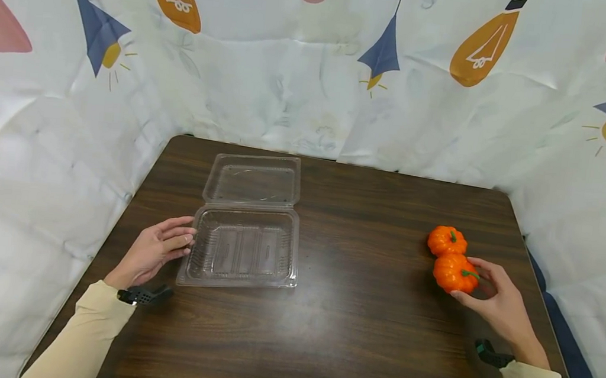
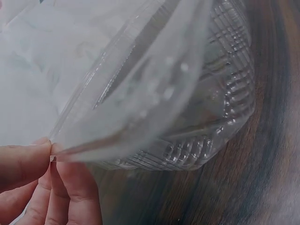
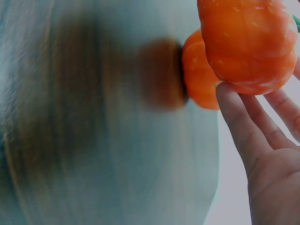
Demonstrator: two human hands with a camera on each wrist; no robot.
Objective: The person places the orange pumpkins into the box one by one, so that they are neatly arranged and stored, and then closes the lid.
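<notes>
A clear plastic clamshell box [image 1: 242, 285] lies with its lid [image 1: 252, 179] folded back on the left part of the table. My left hand [image 1: 156, 248] is at the box's left edge; in the left wrist view, thumb and fingers [image 2: 79, 187] pinch the corner of the clear rim [image 2: 89, 152]. On the right, two small orange pumpkins appear one behind the other. My right hand [image 1: 502, 305] holds the nearer pumpkin [image 1: 451, 272] between thumb and fingers, and it looks raised slightly in the right wrist view. Behind it, the farther pumpkin [image 1: 445, 240] rests on the table.
The dark wood-grain table [image 1: 356, 324] spans between the hands. A white printed cloth [image 1: 299, 105] hangs behind and along both sides. Dark blue fabric [image 1: 571, 335] shows beyond the table's right edge.
</notes>
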